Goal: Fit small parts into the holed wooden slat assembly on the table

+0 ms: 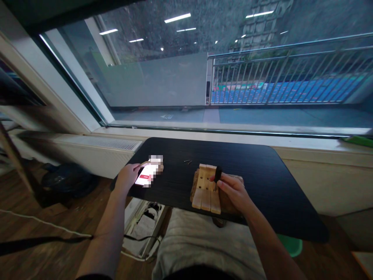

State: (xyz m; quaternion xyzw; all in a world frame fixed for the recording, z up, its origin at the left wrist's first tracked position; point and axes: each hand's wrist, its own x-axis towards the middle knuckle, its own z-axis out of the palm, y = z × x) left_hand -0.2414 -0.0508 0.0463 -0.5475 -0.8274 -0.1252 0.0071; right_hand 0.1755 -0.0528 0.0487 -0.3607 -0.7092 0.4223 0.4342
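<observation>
My left hand (127,176) rests at the left edge of the black table (262,175), with a finger touching the lit screen of a phone (147,174) that lies flat there. My right hand (233,190) is closed round a black-handled tool (217,177), probably a screwdriver, held upright with its tip on a slatted wooden block (204,188). The block lies near the table's front edge and has several holes in its light slats. Two small screws (188,161) lie on the table just behind the block.
A large window (204,70) with a sill runs behind the table, a railing outside it. A dark bag (64,181) sits on the wooden floor at the left. A cable and an open box (142,229) lie under the table's left edge.
</observation>
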